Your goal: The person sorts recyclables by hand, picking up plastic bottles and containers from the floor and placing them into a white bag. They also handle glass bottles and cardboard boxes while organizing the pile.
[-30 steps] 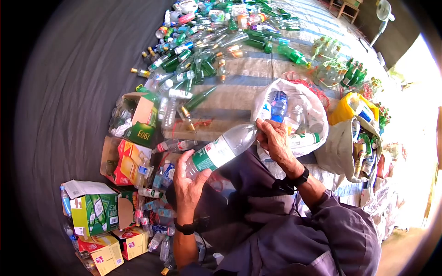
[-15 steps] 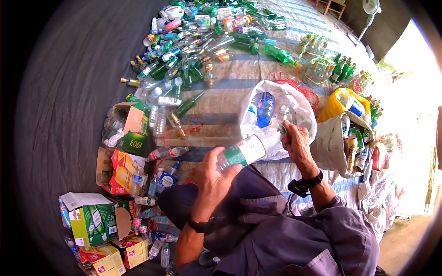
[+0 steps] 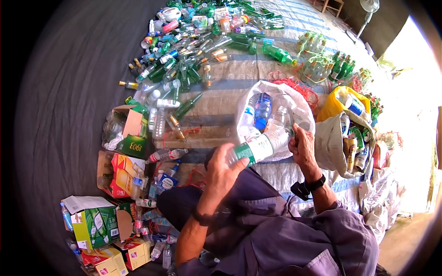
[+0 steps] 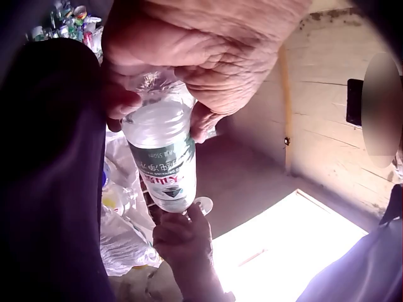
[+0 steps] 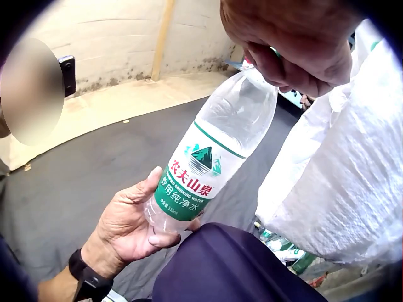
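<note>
Nongfu Spring water bottle [image 5: 211,148], clear plastic with a green-and-white label, was held aslant between both hands above the person's dark trousers [image 3: 262,186], its base at the left hand and its neck at the right. The left hand [image 3: 223,165] was wrapped partway round the base: the thumb lay against one side, at the lower part of the label, and the fingers curved beneath, parted only as far as the bottle's width. The right hand [image 3: 301,145] was closed more tightly, its fingers curled in and pinching the neck end; they hid the bottle's mouth. In the head view, the neck half overlapped the near side of a white woven sack [image 5: 334,176], but whether the two touched could not be told. Inside the sack, a blue-labelled bottle [image 3: 263,106] lay next to other clear bottles [image 3: 280,115].
</note>
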Demonstrator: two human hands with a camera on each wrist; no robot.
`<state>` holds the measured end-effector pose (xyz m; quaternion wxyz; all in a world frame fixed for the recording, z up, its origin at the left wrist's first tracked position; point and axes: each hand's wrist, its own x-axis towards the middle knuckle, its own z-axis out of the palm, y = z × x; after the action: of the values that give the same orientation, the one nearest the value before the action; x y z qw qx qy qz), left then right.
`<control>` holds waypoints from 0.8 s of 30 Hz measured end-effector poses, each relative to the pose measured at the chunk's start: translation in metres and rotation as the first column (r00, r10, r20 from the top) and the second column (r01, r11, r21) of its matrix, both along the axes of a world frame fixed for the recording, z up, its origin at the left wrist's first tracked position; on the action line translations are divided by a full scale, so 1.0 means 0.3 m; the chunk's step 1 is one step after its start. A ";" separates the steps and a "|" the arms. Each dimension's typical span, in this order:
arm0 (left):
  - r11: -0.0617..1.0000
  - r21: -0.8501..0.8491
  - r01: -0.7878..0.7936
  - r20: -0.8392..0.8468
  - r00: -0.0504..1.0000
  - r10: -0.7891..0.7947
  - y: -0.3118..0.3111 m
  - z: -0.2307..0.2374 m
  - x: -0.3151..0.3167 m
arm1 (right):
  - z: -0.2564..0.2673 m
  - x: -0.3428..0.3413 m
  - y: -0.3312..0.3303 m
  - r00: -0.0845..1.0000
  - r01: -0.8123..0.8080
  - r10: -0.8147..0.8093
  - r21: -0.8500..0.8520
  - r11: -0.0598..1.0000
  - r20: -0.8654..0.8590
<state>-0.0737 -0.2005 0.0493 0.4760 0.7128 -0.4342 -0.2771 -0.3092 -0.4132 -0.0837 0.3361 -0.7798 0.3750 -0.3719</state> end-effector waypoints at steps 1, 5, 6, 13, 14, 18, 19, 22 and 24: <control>1.000 0.000 0.000 0.002 1.000 0.000 -0.003 0.001 0.000 | -0.010 -0.002 -0.004 1.000 0.019 -0.021 0.143 0.990 0.014; 0.999 -0.043 0.003 0.022 1.000 -0.002 -0.013 -0.010 -0.010 | 0.117 0.075 0.027 0.901 -0.017 -0.225 0.547 0.837 0.372; 0.999 -0.045 -0.002 0.026 1.000 0.003 -0.015 -0.015 -0.010 | 0.106 0.074 0.018 0.910 -0.006 -0.210 0.518 0.855 0.357; 0.992 -0.081 0.093 0.055 0.995 -0.088 -0.007 0.009 -0.008 | 0.180 0.056 0.033 0.939 0.001 -0.206 0.599 0.801 0.274; 0.987 -0.112 0.113 0.122 0.988 -0.099 -0.010 0.005 -0.007 | 0.179 0.052 0.033 0.939 0.005 -0.210 0.598 0.801 0.273; 0.961 -0.212 0.177 0.295 0.949 -0.110 -0.016 -0.013 -0.002 | 0.155 0.056 0.033 0.926 0.009 -0.233 0.602 0.799 0.296; 0.957 -0.223 0.184 0.303 0.946 -0.112 -0.021 -0.016 -0.004 | 0.142 0.044 0.030 0.937 -0.017 -0.187 0.573 0.819 0.295; 0.947 -0.235 0.219 0.359 0.925 -0.125 -0.028 -0.008 0.001 | 0.272 0.053 0.061 0.880 -0.102 -0.348 0.844 0.526 0.323; 0.948 -0.226 0.226 0.338 0.930 -0.141 -0.036 0.000 0.007 | 0.271 0.038 0.058 0.885 -0.119 -0.319 0.829 0.547 0.338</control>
<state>-0.0715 -0.2113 0.0494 0.4611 0.6352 -0.6029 -0.1429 -0.2979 -0.3959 -0.0024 0.7186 -0.3943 0.4617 -0.3390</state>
